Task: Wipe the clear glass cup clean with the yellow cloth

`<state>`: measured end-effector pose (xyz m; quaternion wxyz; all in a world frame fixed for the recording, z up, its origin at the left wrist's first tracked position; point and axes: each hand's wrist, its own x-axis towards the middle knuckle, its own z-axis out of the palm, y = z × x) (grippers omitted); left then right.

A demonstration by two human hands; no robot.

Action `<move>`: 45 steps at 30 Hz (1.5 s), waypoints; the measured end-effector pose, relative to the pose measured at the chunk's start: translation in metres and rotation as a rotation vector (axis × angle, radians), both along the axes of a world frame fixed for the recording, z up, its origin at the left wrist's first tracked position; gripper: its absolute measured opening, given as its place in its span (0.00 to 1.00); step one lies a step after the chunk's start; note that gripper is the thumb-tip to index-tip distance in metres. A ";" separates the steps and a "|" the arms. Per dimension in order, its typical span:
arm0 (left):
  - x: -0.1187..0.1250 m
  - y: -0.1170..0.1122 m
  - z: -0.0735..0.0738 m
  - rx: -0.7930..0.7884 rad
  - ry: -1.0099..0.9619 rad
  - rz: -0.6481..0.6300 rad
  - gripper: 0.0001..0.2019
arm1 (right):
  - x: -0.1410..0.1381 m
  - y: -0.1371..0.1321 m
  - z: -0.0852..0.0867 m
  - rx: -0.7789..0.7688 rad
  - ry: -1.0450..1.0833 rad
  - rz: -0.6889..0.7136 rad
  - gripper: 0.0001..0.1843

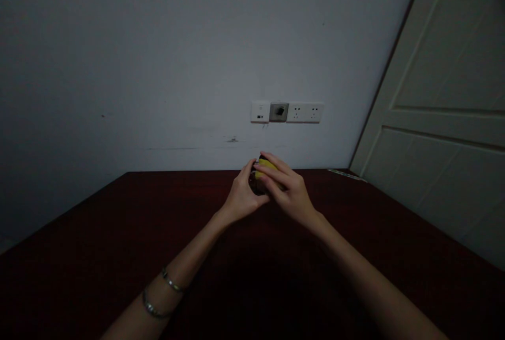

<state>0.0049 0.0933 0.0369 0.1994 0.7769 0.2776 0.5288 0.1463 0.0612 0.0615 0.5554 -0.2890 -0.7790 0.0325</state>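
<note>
Both my hands meet above the far middle of a dark red table (118, 245). Between them is a small object with a yellow top (265, 163) and a dark body; I cannot make out what it is. My left hand (241, 197) wraps round its left side, fingers curled. My right hand (288, 190) lies over its top and right side, fingers closed on it. Two thin bracelets (165, 292) sit on my left forearm.
A pale wall stands behind the table, with a row of white sockets and a grey switch (287, 112) just above my hands. A cream panelled door (445, 135) is on the right. The room is dim.
</note>
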 end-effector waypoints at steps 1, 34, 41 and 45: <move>0.000 0.000 0.001 -0.016 -0.008 -0.017 0.40 | 0.001 -0.002 0.000 0.041 -0.078 0.004 0.17; 0.002 -0.003 -0.001 -0.280 -0.226 -0.203 0.39 | 0.007 0.019 -0.006 -0.237 0.367 0.139 0.16; 0.001 -0.003 0.003 -0.310 -0.271 -0.227 0.36 | 0.007 0.004 -0.002 -0.053 0.131 0.168 0.14; -0.001 -0.003 0.001 -0.285 -0.242 -0.228 0.38 | 0.005 0.008 -0.004 -0.071 0.244 0.138 0.13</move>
